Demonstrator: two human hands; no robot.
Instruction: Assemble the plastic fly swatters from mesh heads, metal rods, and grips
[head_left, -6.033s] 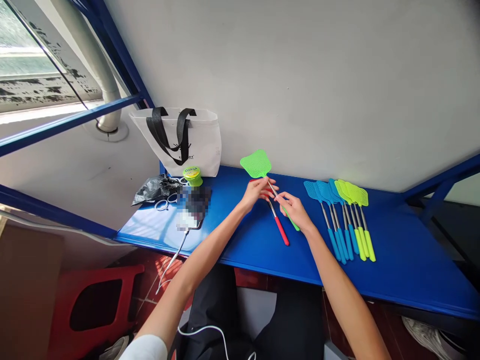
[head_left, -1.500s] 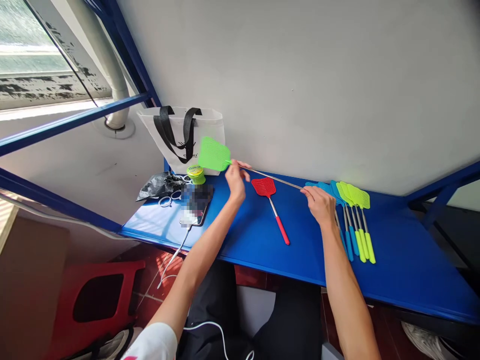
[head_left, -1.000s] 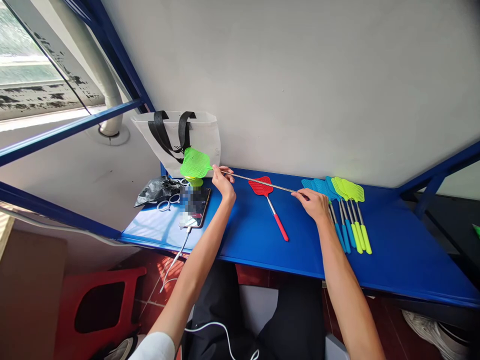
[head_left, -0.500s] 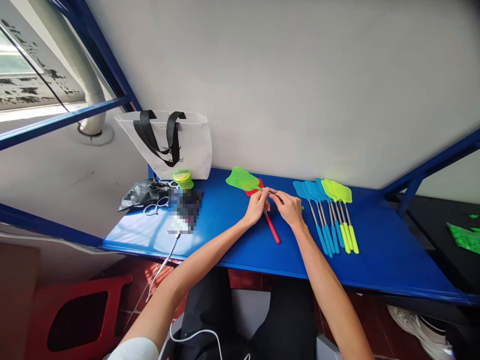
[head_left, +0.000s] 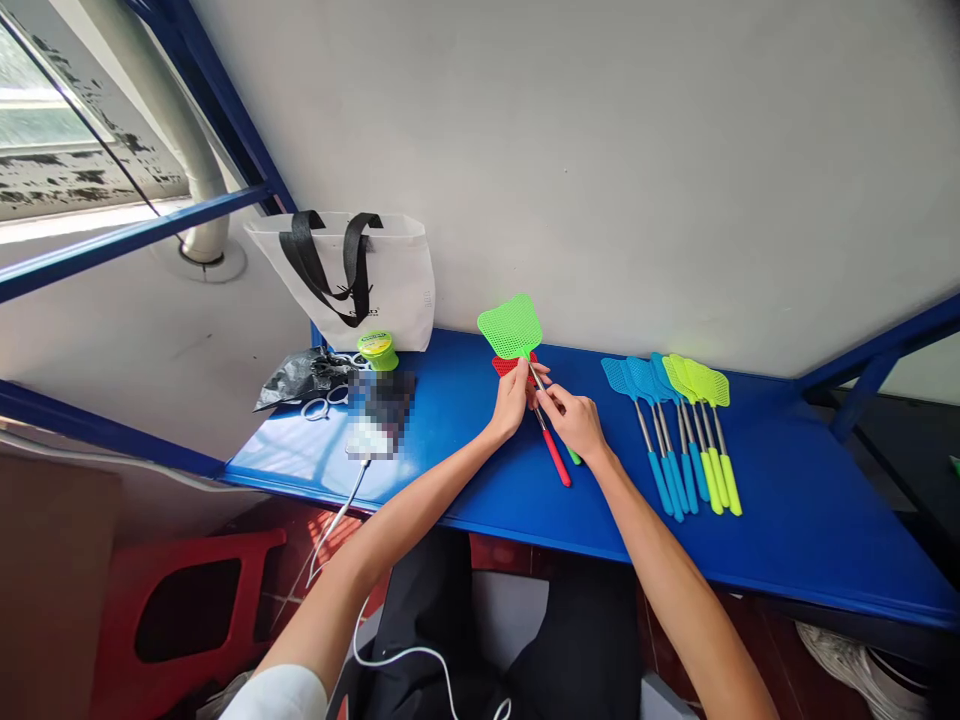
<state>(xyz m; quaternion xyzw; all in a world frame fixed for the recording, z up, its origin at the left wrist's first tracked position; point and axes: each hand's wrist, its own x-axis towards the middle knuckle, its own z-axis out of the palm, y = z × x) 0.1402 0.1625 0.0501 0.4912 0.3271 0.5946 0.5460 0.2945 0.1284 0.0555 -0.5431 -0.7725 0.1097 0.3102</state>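
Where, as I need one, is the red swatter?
Head view: the red swatter lies on the blue shelf under the green swatter, between left hand and right hand.

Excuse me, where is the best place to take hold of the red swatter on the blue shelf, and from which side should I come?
Best grip the red handle of the red swatter near its end, coming from the shelf's front edge. It lies flat and points toward you, so that end seems free. Its head is partly behind the green swatter, and your left hand and right hand are over the middle.

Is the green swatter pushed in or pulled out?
Pushed in: the green fly swatter looks as short as the red fly swatter beneath it.
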